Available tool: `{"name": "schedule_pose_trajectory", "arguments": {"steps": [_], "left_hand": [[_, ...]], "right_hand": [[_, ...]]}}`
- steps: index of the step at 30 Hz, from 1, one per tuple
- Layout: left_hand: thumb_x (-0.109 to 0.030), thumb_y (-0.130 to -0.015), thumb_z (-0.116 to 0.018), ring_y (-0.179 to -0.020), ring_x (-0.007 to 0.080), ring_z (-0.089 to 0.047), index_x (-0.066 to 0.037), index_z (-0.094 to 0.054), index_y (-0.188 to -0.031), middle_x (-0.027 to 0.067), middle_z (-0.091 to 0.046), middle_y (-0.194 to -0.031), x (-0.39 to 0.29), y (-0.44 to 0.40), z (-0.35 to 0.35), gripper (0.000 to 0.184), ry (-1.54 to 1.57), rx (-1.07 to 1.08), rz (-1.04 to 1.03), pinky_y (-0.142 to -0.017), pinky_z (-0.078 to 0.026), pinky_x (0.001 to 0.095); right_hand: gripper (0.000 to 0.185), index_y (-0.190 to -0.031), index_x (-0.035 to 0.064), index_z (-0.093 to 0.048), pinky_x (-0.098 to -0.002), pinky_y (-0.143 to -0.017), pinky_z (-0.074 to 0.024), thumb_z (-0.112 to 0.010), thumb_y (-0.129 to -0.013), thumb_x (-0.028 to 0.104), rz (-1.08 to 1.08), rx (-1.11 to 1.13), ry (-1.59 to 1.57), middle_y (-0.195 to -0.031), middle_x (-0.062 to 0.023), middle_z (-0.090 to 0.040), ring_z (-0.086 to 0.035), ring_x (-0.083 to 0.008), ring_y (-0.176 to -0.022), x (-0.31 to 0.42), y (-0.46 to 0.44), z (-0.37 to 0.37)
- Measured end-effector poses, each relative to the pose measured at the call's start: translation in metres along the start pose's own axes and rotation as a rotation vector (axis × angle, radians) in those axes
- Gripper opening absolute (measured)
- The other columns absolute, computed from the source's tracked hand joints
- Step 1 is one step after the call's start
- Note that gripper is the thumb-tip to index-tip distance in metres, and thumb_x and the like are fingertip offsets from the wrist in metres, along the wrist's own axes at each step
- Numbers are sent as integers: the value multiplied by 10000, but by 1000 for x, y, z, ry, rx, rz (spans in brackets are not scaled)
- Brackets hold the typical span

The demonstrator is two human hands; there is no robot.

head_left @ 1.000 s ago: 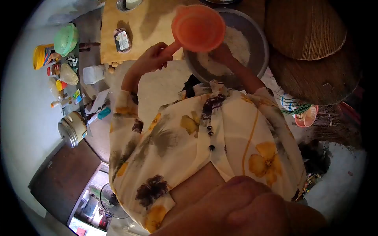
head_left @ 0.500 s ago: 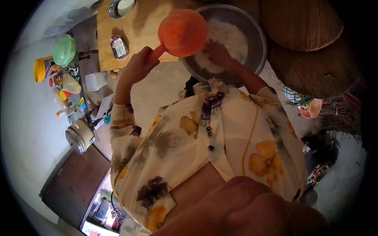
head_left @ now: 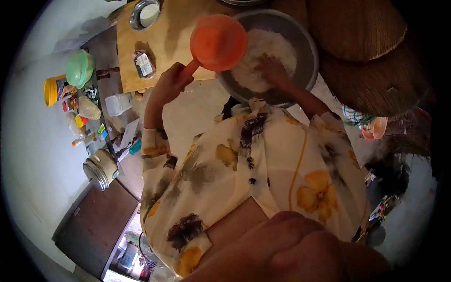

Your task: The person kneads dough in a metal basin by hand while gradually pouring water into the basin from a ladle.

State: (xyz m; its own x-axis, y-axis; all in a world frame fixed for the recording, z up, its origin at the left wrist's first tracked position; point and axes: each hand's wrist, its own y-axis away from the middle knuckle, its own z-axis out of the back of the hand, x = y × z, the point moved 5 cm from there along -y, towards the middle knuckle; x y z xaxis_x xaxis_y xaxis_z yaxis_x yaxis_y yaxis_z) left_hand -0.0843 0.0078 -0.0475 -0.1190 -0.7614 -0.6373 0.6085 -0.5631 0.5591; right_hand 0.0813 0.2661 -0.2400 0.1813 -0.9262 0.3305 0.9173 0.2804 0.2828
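Note:
My left hand (head_left: 171, 84) is closed round the handle of an orange plastic dipper (head_left: 219, 42). The dipper's round bowl hangs beside and partly over the left rim of a wide grey metal basin (head_left: 306, 56). Inside the basin is a pale, crumbly mass like flour or dough (head_left: 260, 40). My right hand (head_left: 275, 73) reaches into it, with its fingers somewhat apart and the tips touching the pale mass. What the dipper contains cannot be made out.
On the wooden table (head_left: 174, 28) are a small metal bowl of white powder (head_left: 149, 15) and a labelled packet (head_left: 143, 64). Round woven trays (head_left: 371, 80) stand on the right. A green basket (head_left: 80, 69), yellow tub (head_left: 54, 90) and lidded pail (head_left: 100, 169) are at left.
My right hand has shifted slightly right and down within the basin. The dipper stays nearly in place in my left hand. The whole view has shifted a little.

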Motion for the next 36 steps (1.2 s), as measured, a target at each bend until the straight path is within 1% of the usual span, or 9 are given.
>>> {"name": "schedule_pose_trajectory", "arguments": {"steps": [2, 5, 9, 11, 14, 21, 27, 30, 36], "left_hand": [[-223, -850, -696, -643, 157, -571, -8, -570, -1002, 82, -613, -755, -5, 1, -4, 292, 46, 13, -75, -592, -464, 328], [-220, -848, -692, -660, 199, -595, -9, -568, -1024, 106, -627, -771, -8, -7, -8, 301, -29, 8, -58, -608, -473, 356], [-222, -867, -686, -645, 165, -584, -33, -553, -1047, 72, -617, -784, -24, -20, -9, 293, -107, 7, -209, -583, -473, 315], [-249, -864, -671, -775, 408, -632, -6, -538, -996, 211, -660, -844, -49, -24, -13, 307, -246, -22, -373, -664, -491, 431], [-281, -874, -661, -834, 450, -615, -3, -529, -972, 236, -662, -870, -61, -43, -26, 323, -231, -39, -414, -680, -491, 454], [-307, -872, -666, -844, 435, -637, 6, -542, -1003, 245, -663, -891, -62, -62, -30, 361, -231, -68, -320, -701, -499, 454], [-279, -844, -691, -839, 396, -657, 21, -554, -1060, 226, -670, -878, -46, -42, -13, 394, -189, -99, -174, -709, -503, 435], [-256, -858, -688, -651, 163, -611, -2, -556, -1099, 101, -648, -837, -35, -35, -6, 374, -210, -154, -163, -596, -488, 328], [-239, -864, -682, -677, 190, -624, -1, -552, -1099, 118, -654, -837, -27, -27, 3, 359, -163, -150, -153, -616, -486, 335]], "right_hand": [[458, -1234, 206, -622, -482, -1013, -393, -649, -777, 197, -188, -312, -26, -1417, -100, -425, -393, -338, -1299, -22, -5, -4], [466, -1243, 194, -615, -493, -1035, -369, -644, -778, 172, -139, -91, -99, -1417, -99, -424, -380, -339, -1316, 5, -6, 0], [452, -1242, 192, -608, -516, -1020, -395, -639, -791, 166, -189, -327, -60, -1438, -110, -418, -407, -327, -1311, -39, 20, -14], [487, -1262, 168, -586, -492, -1014, -406, -624, -778, 127, -640, -475, -143, -1416, -132, -431, -413, -318, -1306, -76, 36, 3], [540, -1301, 159, -550, -469, -1017, -414, -610, -769, 96, -304, -295, -169, -1396, -146, -441, -429, -325, -1292, -45, 4, -23], [546, -1342, 130, -495, -478, -1091, -333, -590, -806, 94, -455, -31, -291, -1401, -188, -431, -401, -378, -1306, -18, 21, -5], [590, -1321, 153, -527, -484, -1024, -393, -681, -752, 164, -354, -495, -2, -1378, -138, -461, -457, -349, -1250, -65, 9, -30], [542, -1282, 158, -569, -488, -1020, -393, -694, -755, 192, -541, -521, -136, -1381, -148, -458, -458, -349, -1249, -78, -12, 5], [492, -1274, 170, -581, -497, -1007, -413, -651, -787, 169, -190, -99, -54, -1394, -135, -453, -475, -364, -1219, -52, -30, -11]]}}
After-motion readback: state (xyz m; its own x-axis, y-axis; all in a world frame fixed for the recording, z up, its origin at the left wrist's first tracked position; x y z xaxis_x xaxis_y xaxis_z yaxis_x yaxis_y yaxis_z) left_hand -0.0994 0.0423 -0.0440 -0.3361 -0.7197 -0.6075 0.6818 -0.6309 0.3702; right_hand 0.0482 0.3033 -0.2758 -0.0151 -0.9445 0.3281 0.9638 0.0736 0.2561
